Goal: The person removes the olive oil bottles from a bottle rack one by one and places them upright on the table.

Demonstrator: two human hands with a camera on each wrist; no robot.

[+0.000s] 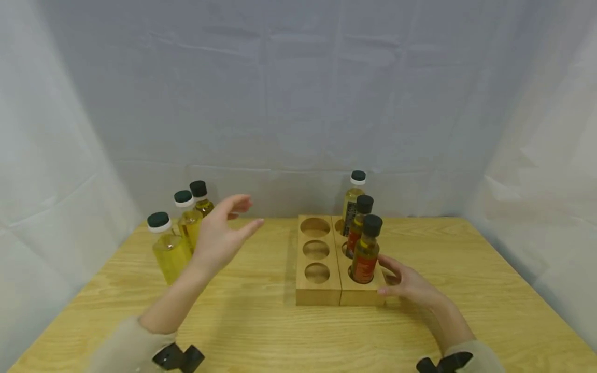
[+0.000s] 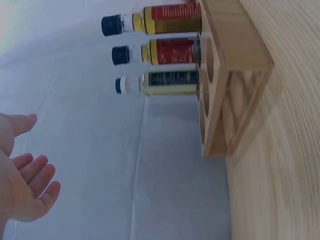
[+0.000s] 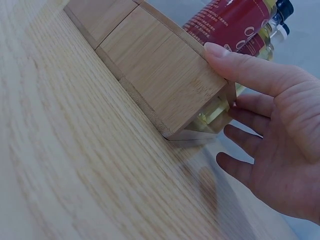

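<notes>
The wooden rack (image 1: 322,290) holds 3 bottles in its right column; its 3 left holes (image 1: 316,249) stand vacant. The right hand (image 1: 410,286) steadies the rack's right corner, thumb on the front edge. The left hand (image 1: 219,235), fingers spread and holding nothing, hovers beside 3 loose bottles (image 1: 171,248) left of the rack on the surface (image 1: 261,331). Likely step: fetching another bottle, which calls for closing round 1.

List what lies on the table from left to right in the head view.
Three loose oil bottles → left hand → empty row of rack holes → three bottles standing in the wooden rack → right hand at the rack's right end.
</notes>
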